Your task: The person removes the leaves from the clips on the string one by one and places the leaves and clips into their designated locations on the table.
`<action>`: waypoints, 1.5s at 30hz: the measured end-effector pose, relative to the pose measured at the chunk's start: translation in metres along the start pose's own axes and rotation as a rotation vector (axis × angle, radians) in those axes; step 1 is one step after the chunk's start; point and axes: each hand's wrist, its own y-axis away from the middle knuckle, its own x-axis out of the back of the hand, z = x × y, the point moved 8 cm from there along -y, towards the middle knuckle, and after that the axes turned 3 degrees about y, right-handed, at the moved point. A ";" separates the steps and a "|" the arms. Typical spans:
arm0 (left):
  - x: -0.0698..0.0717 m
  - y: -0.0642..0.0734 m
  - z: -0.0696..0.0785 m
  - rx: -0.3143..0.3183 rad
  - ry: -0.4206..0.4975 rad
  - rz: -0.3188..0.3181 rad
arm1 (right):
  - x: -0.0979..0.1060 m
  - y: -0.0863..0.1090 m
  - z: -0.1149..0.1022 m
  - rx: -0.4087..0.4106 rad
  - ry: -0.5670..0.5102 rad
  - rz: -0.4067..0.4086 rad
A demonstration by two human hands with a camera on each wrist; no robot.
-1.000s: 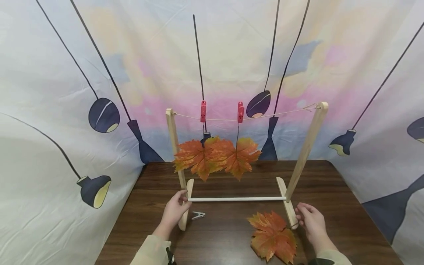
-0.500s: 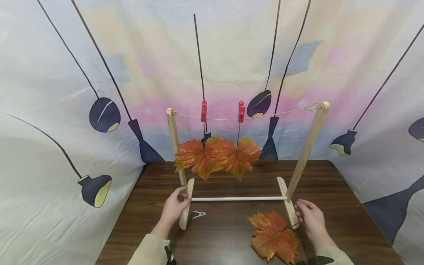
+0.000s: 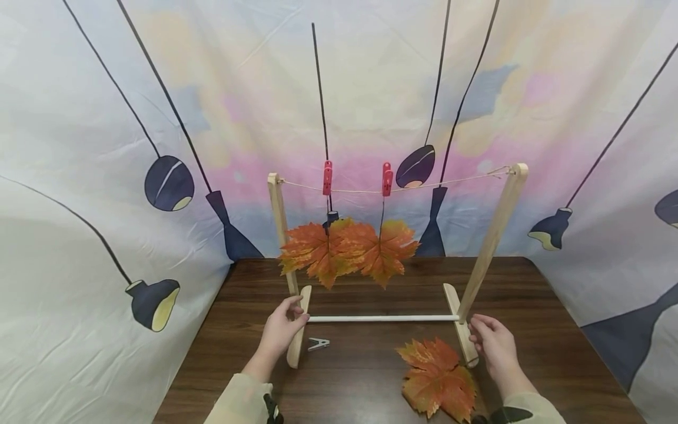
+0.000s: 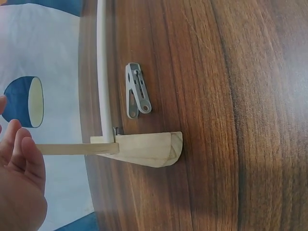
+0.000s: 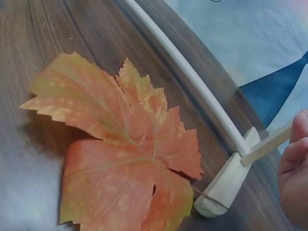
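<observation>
A wooden stand with a white crossbar [image 3: 381, 318] carries a string [image 3: 439, 184] between its two posts. Two red clothespins [image 3: 327, 178] grip that string, and an orange leaf [image 3: 381, 253] hangs by its stem under each. My left hand [image 3: 281, 327] is at the left post's lower end, fingers loosely bent; contact is unclear. Beside the right post is my right hand [image 3: 492, 341], its fingers curved and nothing visible in them. A grey clothespin [image 4: 137, 91] lies near the left foot [image 4: 149, 148]. Another orange leaf [image 5: 130, 154] lies on the table, stem toward the right foot [image 5: 224, 185].
The dark wood-grain table [image 3: 339, 388] ends behind the stand at a hanging cloth [image 3: 365, 76] printed with lamps. Light sleeves cover both forearms.
Both hands have shifted slightly upward along the stand's sides. The right hand has drifted a little left. Leaves, clothespins and stand keep their places.
</observation>
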 end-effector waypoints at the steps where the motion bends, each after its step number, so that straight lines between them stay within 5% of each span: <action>1: 0.000 0.000 0.000 0.000 0.003 0.000 | 0.000 0.000 -0.001 0.003 0.004 0.003; 27: 0.004 0.006 0.004 0.015 0.053 0.018 | -0.012 0.003 -0.022 0.062 -0.047 -0.025; 45: -0.006 0.010 0.063 -0.130 0.114 -0.072 | -0.026 0.004 -0.045 0.105 -0.084 -0.077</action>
